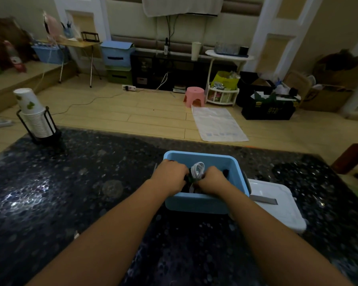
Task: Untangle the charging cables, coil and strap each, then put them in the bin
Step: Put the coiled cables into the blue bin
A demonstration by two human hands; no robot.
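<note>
A light blue bin (pixel 203 203) stands on the dark speckled table (pixel 81 193). Both my hands are down inside it. A coiled white cable (pixel 197 169) stands up between them, with a dark strap or dark cable at its base. My left hand (pixel 170 175) curls over the dark bundle on the coil's left side. On the coil's right, my right hand (pixel 212 179) grips its lower part. Another dark cable end (pixel 225 173) shows behind my right hand. The bin's bottom is hidden by my hands.
A white lid (pixel 277 205) lies on the table just right of the bin. A stack of paper cups in a black holder (pixel 36 118) stands at the table's far left corner. Beyond the table are wooden floor, a pink stool (pixel 194 96) and a white cloth.
</note>
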